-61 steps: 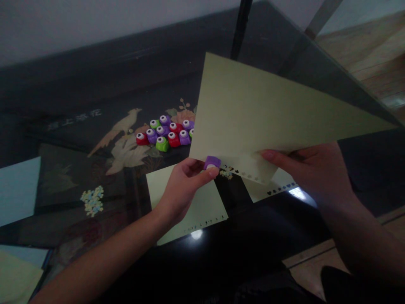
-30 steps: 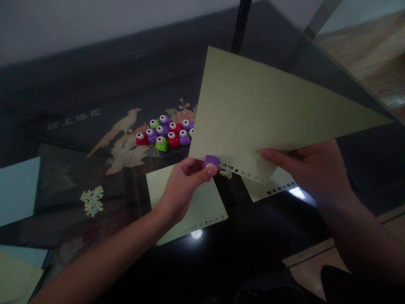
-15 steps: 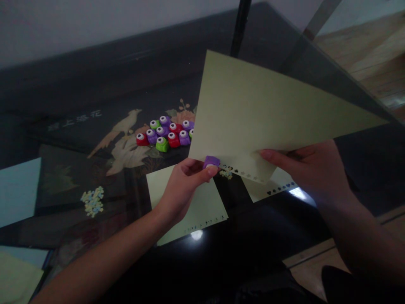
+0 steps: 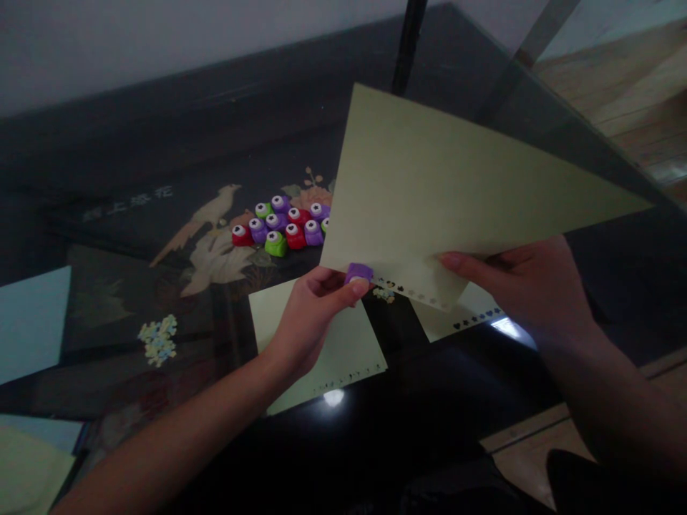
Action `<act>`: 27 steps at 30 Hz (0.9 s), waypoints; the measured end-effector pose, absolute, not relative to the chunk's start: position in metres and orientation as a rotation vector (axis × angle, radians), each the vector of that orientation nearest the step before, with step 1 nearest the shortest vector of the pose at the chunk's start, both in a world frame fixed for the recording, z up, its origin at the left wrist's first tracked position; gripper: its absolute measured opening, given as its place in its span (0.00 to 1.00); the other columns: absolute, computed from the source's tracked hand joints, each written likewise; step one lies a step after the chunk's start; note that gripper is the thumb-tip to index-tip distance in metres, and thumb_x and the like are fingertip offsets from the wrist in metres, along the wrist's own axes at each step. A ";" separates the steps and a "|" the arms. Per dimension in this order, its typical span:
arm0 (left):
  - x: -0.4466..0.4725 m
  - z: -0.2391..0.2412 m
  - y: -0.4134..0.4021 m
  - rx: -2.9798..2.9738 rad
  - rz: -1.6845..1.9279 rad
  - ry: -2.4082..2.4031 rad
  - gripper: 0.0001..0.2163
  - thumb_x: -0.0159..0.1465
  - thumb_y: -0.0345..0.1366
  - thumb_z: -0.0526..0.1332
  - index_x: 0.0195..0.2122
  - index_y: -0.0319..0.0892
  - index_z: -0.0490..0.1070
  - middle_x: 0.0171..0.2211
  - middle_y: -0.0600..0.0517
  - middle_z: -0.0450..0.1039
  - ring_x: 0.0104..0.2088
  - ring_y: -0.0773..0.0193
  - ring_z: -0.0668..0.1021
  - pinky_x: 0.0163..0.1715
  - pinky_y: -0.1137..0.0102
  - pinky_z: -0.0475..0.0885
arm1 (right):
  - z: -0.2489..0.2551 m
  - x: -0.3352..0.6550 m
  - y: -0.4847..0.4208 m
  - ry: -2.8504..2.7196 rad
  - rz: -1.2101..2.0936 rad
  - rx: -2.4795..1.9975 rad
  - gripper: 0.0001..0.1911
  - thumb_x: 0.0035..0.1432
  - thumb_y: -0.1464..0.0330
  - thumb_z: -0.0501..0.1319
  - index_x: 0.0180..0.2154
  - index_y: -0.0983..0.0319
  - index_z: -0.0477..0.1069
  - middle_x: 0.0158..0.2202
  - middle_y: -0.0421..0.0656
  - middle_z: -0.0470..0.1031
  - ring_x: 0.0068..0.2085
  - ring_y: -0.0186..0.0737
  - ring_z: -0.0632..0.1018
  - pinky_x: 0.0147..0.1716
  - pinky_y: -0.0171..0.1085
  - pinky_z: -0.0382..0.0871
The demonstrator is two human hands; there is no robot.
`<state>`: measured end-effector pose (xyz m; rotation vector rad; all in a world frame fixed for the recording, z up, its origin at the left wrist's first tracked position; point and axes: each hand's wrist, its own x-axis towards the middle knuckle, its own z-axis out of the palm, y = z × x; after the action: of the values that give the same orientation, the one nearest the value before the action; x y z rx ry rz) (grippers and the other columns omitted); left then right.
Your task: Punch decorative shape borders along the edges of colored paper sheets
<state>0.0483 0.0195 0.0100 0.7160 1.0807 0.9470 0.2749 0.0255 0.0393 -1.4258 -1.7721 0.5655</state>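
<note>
A small purple craft punch [image 4: 358,272] is pinched in my left hand [image 4: 314,315], thumb on its white button. The punch sits at the lower left edge of a pale yellow sheet of paper [image 4: 429,179]. My right hand [image 4: 531,286] grips that sheet at its lower edge, thumb on top and fingers hidden beneath. A row of small punched holes runs along the sheet's edge to the right of the punch. Below it, a small heap of punched paper bits [image 4: 384,294] lies on the glass.
Several red, purple and green craft punches [image 4: 276,223] stand grouped on the dark glass tabletop [image 4: 215,129]. Yellow sheets with punched edges [image 4: 333,357] lie under my hands. At left are a pile of paper cutouts [image 4: 158,340], a blue sheet [image 4: 35,322] and more paper [image 4: 32,465].
Almost nothing differs. The far right corner of the held sheet has shifted very slightly left; both hands keep their grip in the same place.
</note>
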 end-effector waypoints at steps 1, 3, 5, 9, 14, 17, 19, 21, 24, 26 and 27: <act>0.049 0.010 0.019 0.718 0.945 1.084 0.10 0.47 0.37 0.73 0.27 0.41 0.76 0.28 0.53 0.77 0.28 0.68 0.73 0.31 0.72 0.65 | 0.039 0.275 0.026 -1.769 0.563 -1.422 0.01 0.50 0.68 0.69 0.28 0.57 0.80 0.33 0.41 0.84 0.35 0.42 0.83 0.39 0.40 0.74; 0.049 0.011 0.020 0.720 0.942 1.092 0.10 0.47 0.37 0.73 0.28 0.41 0.76 0.28 0.52 0.77 0.29 0.68 0.73 0.31 0.72 0.65 | 0.038 0.275 0.026 -1.769 0.569 -1.420 0.00 0.50 0.68 0.69 0.28 0.57 0.80 0.33 0.40 0.84 0.36 0.43 0.83 0.39 0.40 0.74; 0.049 0.011 0.020 0.721 0.945 1.093 0.10 0.47 0.38 0.73 0.28 0.41 0.76 0.27 0.53 0.77 0.29 0.68 0.73 0.32 0.72 0.66 | 0.037 0.276 0.026 -1.770 0.567 -1.417 0.01 0.50 0.67 0.69 0.28 0.57 0.80 0.32 0.39 0.83 0.35 0.43 0.83 0.37 0.40 0.74; 0.049 0.011 0.020 0.713 0.952 1.083 0.11 0.47 0.38 0.74 0.27 0.41 0.75 0.25 0.54 0.76 0.27 0.69 0.72 0.32 0.72 0.66 | 0.036 0.277 0.025 -1.760 0.554 -1.445 0.01 0.51 0.66 0.69 0.28 0.54 0.80 0.31 0.38 0.83 0.34 0.44 0.83 0.38 0.42 0.75; 0.049 0.011 0.020 0.735 0.947 1.089 0.11 0.47 0.39 0.74 0.27 0.42 0.75 0.25 0.54 0.75 0.28 0.67 0.73 0.32 0.71 0.66 | 0.038 0.275 0.024 -1.760 0.555 -1.468 0.02 0.51 0.66 0.68 0.27 0.53 0.79 0.31 0.38 0.83 0.35 0.45 0.83 0.40 0.44 0.75; 0.049 0.011 0.020 0.732 0.950 1.088 0.10 0.47 0.39 0.73 0.26 0.42 0.75 0.23 0.55 0.73 0.28 0.67 0.73 0.32 0.71 0.66 | 0.040 0.274 0.024 -1.772 0.552 -1.450 0.02 0.51 0.67 0.68 0.27 0.54 0.79 0.33 0.38 0.83 0.36 0.45 0.83 0.42 0.44 0.74; 0.049 0.012 0.019 0.726 0.951 1.076 0.10 0.47 0.38 0.73 0.27 0.43 0.75 0.23 0.56 0.72 0.28 0.67 0.72 0.32 0.72 0.65 | 0.041 0.274 0.025 -1.780 0.554 -1.436 0.02 0.51 0.68 0.68 0.27 0.56 0.79 0.33 0.40 0.83 0.38 0.45 0.83 0.44 0.44 0.73; 0.049 0.011 0.019 0.727 0.950 1.077 0.10 0.47 0.39 0.73 0.26 0.43 0.75 0.22 0.56 0.72 0.28 0.67 0.73 0.32 0.71 0.65 | 0.041 0.274 0.025 -1.778 0.554 -1.429 0.01 0.50 0.68 0.69 0.27 0.57 0.79 0.34 0.40 0.84 0.38 0.45 0.83 0.44 0.43 0.73; 0.049 0.011 0.018 0.738 0.941 1.098 0.10 0.48 0.39 0.73 0.26 0.43 0.74 0.23 0.55 0.73 0.29 0.66 0.74 0.33 0.70 0.66 | 0.040 0.274 0.026 -1.761 0.558 -1.434 0.01 0.50 0.68 0.69 0.27 0.56 0.79 0.33 0.40 0.84 0.38 0.45 0.83 0.43 0.43 0.73; 0.049 0.010 0.018 0.744 0.937 1.095 0.10 0.48 0.38 0.73 0.27 0.43 0.75 0.25 0.55 0.75 0.30 0.65 0.75 0.34 0.70 0.67 | 0.040 0.274 0.025 -1.758 0.558 -1.436 0.01 0.50 0.67 0.69 0.27 0.55 0.79 0.33 0.39 0.83 0.37 0.45 0.83 0.43 0.44 0.74; 0.049 0.010 0.018 0.747 0.938 1.088 0.09 0.48 0.38 0.72 0.28 0.44 0.75 0.26 0.54 0.76 0.31 0.65 0.76 0.36 0.69 0.68 | 0.040 0.274 0.025 -1.762 0.561 -1.441 0.01 0.50 0.66 0.69 0.27 0.54 0.79 0.33 0.38 0.83 0.37 0.45 0.83 0.43 0.44 0.74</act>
<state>0.0486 0.0175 0.0101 0.7466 1.0880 0.9383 0.2743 0.0249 0.0395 -1.4406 -1.7619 0.5609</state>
